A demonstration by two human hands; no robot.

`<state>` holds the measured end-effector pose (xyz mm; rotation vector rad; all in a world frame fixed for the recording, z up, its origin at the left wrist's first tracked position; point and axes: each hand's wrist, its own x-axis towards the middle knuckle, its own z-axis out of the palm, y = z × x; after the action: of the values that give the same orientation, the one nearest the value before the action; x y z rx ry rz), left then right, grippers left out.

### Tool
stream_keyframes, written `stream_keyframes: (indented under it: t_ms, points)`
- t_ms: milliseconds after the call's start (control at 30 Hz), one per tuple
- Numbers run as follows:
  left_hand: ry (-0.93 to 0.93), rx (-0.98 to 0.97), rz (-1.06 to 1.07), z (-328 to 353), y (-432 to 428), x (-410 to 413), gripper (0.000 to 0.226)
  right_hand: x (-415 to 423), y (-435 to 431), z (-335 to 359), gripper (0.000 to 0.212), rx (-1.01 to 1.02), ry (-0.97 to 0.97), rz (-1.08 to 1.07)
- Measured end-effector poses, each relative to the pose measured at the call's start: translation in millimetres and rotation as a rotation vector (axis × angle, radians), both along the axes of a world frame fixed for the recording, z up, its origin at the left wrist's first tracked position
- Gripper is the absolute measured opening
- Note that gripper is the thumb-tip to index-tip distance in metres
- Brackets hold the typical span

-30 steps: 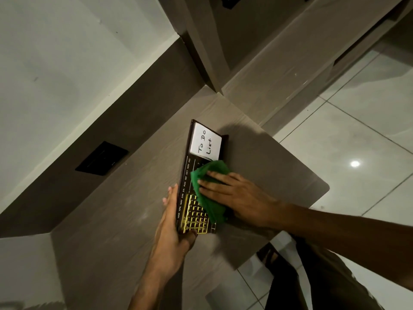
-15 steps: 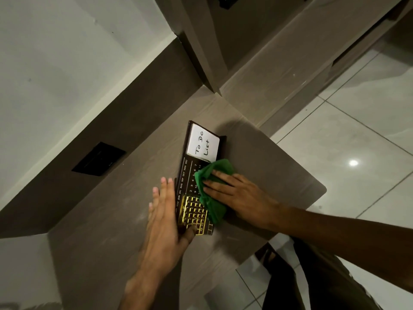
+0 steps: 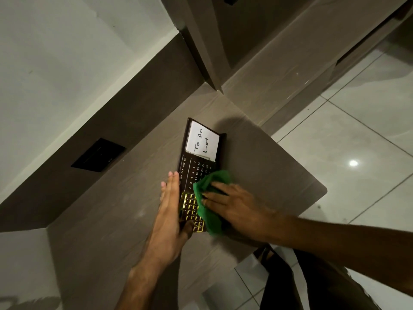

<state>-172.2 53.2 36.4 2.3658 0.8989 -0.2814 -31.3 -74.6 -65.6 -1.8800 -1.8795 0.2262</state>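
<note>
Wiping midway: right hand point(image 3: 237, 209), fingers spread flat, presses green cloth point(image 3: 211, 217) on desk calendar point(image 3: 190, 173); left hand point(image 3: 168, 213), fingers straight together, braces it; gold grid point(image 3: 189, 205) likely next.

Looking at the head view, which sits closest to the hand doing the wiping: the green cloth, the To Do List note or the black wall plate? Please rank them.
1. Green cloth: touching, under the right hand.
2. To Do List note: at the far end of the dark board, beyond the cloth.
3. Black wall plate: far left, on the wall panel.
</note>
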Motion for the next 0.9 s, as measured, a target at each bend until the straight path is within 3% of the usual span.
stream_keyframes:
  t_ms: [67,133,267,400,533,633,767,900]
  points:
    - [0.002,0.000,-0.001,-1,0,0,0.129,23,4,2,0.067,0.033,-0.004,-0.008]
    - [-0.009,0.000,-0.004,1,0,0,0.125,58,18,10,0.068,0.062,0.019,-0.192]
    - [-0.025,-0.003,-0.003,5,-4,1,0.120,98,45,27,0.085,-0.064,0.072,-0.496]
    - [-0.041,-0.019,0.017,7,-5,3,0.119,52,28,8,0.085,-0.139,-0.093,-0.337]
    - [-0.035,-0.029,0.013,8,-5,4,0.121,21,1,-11,0.068,-0.086,-0.136,-0.135]
    - [-0.033,-0.030,0.003,7,-4,2,0.121,52,21,-6,0.069,-0.105,-0.223,-0.271]
    - [-0.020,-0.027,-0.001,6,-3,1,0.120,103,61,10,0.084,-0.240,-0.150,-0.547]
    - [-0.034,-0.034,0.012,5,-3,3,0.120,61,42,4,0.080,-0.266,-0.174,-0.435]
